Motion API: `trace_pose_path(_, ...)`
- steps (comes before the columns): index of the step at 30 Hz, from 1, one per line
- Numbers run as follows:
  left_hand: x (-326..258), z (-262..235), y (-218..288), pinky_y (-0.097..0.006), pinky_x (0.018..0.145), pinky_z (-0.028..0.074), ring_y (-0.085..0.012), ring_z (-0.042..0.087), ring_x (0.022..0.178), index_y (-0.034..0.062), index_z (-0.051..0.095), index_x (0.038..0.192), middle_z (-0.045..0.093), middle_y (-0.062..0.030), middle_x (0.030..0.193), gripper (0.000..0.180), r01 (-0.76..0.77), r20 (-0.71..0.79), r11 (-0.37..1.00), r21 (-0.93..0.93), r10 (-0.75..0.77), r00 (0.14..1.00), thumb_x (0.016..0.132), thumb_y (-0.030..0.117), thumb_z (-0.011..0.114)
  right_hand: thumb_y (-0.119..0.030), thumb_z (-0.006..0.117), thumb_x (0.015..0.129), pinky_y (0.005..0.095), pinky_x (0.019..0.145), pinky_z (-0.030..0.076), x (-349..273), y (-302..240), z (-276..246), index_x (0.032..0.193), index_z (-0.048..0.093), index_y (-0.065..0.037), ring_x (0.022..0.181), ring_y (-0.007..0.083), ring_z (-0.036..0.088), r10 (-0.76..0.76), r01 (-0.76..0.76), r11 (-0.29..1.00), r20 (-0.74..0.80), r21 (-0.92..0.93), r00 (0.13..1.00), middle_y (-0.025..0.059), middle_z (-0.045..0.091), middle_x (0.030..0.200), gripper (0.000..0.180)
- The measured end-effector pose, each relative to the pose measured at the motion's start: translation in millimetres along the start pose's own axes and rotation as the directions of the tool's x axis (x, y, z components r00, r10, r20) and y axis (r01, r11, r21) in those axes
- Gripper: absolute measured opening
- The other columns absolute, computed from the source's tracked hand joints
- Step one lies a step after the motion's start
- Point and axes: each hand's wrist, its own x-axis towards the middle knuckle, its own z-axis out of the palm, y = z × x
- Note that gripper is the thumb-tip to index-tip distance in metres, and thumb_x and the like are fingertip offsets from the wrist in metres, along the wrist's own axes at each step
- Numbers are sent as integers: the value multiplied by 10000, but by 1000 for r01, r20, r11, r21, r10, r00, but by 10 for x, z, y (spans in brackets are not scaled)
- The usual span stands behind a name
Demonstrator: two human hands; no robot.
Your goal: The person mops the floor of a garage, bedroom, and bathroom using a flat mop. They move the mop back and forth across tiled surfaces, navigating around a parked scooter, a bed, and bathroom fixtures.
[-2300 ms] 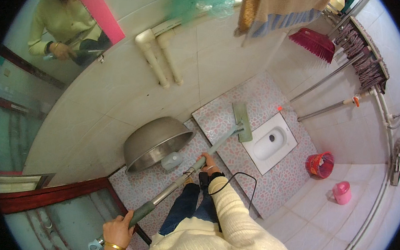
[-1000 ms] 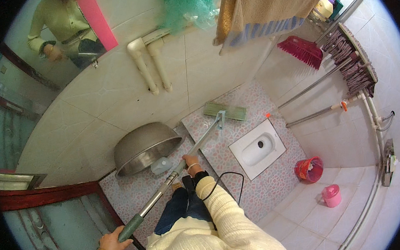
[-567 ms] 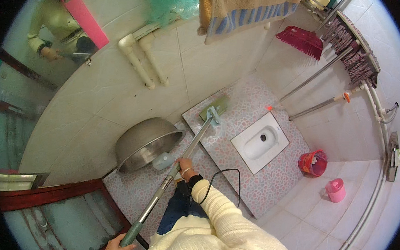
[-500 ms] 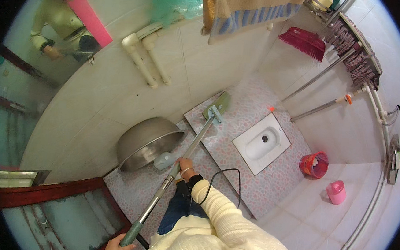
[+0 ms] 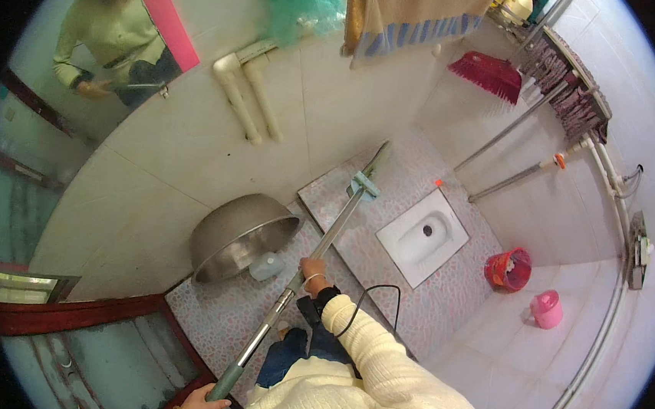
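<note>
A long-handled flat mop [image 5: 330, 239] slants across the middle of the view, from lower left up toward the far wall. My left hand [image 5: 202, 405] is wrapped round its grey-green grip at the bottom end. Higher up the pole, my right hand [image 5: 312, 269] is also closed on it. At the far end, a pale blue joint [image 5: 363, 186] links the pole to a narrow green mop head [image 5: 379, 161], tilted nearly edge-on beside the wall on the raised tiled floor. Whether its underside touches the floor or the wall, I cannot tell.
A large metal basin [image 5: 242, 227] leans at the wall, with a pale jug [image 5: 266, 267] next to it. A white squat toilet [image 5: 425, 235] is set in the raised floor [image 5: 330, 262]. Right of it stand a red bucket [image 5: 508, 269] and a pink container [image 5: 546, 309]. A red broom [image 5: 488, 75] hangs above.
The mop head has turned from showing its broad green face to nearly edge-on and shifted slightly right and up. Both hands keep their hold, and the view has moved a little.
</note>
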Motion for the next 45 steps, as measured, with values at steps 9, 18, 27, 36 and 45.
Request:
trace_pose_path(9,189,-491,-494,-233,435,387,-84,476,483,53,507,1170,550,-19,639,373,58,173,998,15,-60,983,837,113,663,-263,604,813,420,670,394,-196,753,-107,1070,508,34,791,207,494,246,-220,910,-31,351,969,91,500,843,404)
trace_pose_path(18,1106,-419,-707,-234,435,375,-67,455,470,71,557,1003,515,10,602,308,123,314,957,264,-206,927,828,272,711,-188,552,849,370,542,435,125,1269,-1200,825,520,-28,601,231,531,249,-104,821,-187,562,950,99,530,706,165)
trace_pose_path(27,2600,208,-1357,-304,476,417,-138,474,472,50,543,1195,585,-56,693,474,95,241,974,208,-145,959,799,249,709,-129,534,847,352,533,385,1125,2140,-1885,716,459,-42,547,209,457,196,-23,889,-336,457,921,79,459,662,174)
trace_pose_path(36,3063,204,-1860,-295,496,435,-127,511,553,61,548,1177,574,-54,723,486,7,257,954,301,-88,963,801,329,699,-119,547,819,356,541,391,1374,2678,-1842,732,492,-27,571,213,485,131,51,876,-340,479,931,72,481,641,138)
trace_pose_path(45,1599,-740,-2625,-291,675,486,-147,537,736,32,536,1211,558,-43,873,452,216,136,973,-85,-203,970,838,252,667,-124,573,751,347,510,387,-212,2950,-967,718,549,-35,542,205,487,259,-108,913,-355,393,898,72,510,621,97)
